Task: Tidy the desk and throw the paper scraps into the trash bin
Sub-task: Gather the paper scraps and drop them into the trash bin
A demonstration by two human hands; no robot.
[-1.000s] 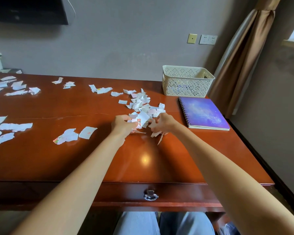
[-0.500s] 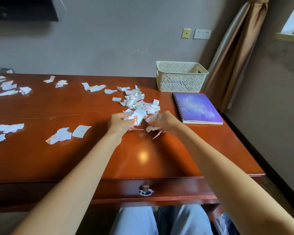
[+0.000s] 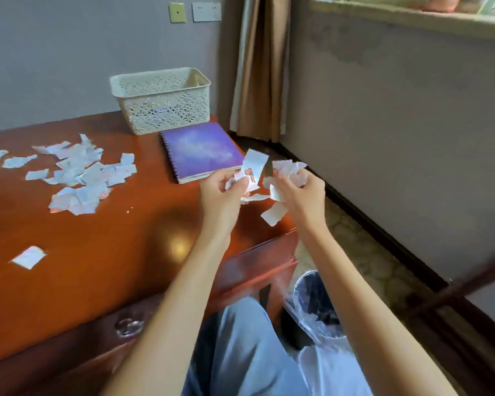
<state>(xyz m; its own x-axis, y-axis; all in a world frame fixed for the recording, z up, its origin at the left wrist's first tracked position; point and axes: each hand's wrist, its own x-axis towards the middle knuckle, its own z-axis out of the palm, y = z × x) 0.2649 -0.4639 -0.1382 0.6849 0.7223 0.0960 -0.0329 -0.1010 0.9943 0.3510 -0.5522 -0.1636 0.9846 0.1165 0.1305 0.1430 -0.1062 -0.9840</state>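
Spanning area left of fingers: tabletop (image 3: 103, 252), loose paper scraps (image 3: 80, 178) piled on it. Trash bin (image 3: 316, 304) on floor, below fingers. Purple notebook (image 3: 200, 150) just behind left hand (image 3: 220, 195). Left hand fingers (image 3: 235, 181) closed on torn scraps; right hand (image 3: 300, 195) closed on crumpled scraps (image 3: 286, 170), both raised past tabletop's right edge.

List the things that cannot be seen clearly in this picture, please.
Head view only:
- Trash bin: mostly hidden behind the right forearm and knee; contents unclear.
- Basket: inside hidden by its wall.
- Scraps in the left hand and right hand: number hidden by fingers.
- Scrap pile: blurred; print unreadable.
- Desk: left part cut off by the edge.
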